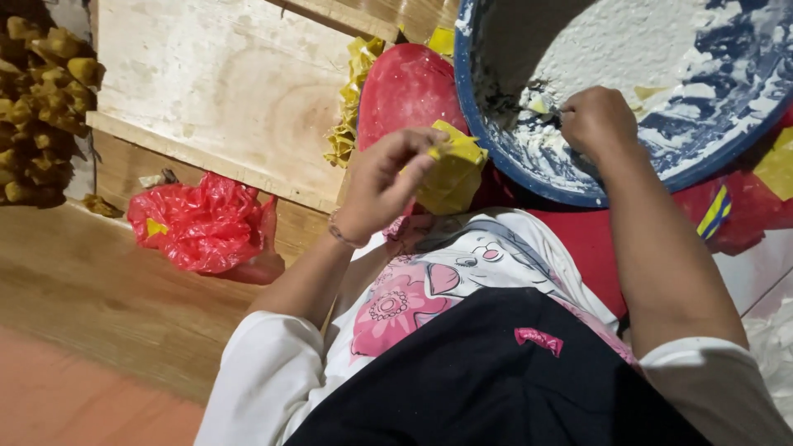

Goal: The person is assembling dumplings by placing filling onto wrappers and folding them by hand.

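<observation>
Near the middle of the view, the person's left hand (388, 183) pinches a small yellow wrapper (453, 169) between thumb and fingertips, holding it up just above the lap. The wrapper looks folded into an open cup, and no filling can be seen in it from this angle.

To the right, the right hand (596, 120) is closed in a loose fist inside a big blue basin (529, 177), its fingertips down in a white, pasty filling (537, 124) that clings to the basin's wall. Whether the fingers pinch a lump of it cannot be told — they are curled under the hand.

Far left lies a heap of brownish-yellow folded pieces (37, 107), which look like finished ones — a fair number. Beside a pale wooden board (223, 83), a stack of flat yellow sheets (351, 107) leans against a red mat (405, 83), so plenty of wrappers seem unused. Much of the basin's inside is scraped thin, with the blue showing through, though a smear remains near the hand.

As a judgement, the work seems well along but not over: one piece is in the making, with sheets and some filling left.

A crumpled red plastic bag (202, 223) lies on the wooden floor (99, 289) at the near left.
</observation>
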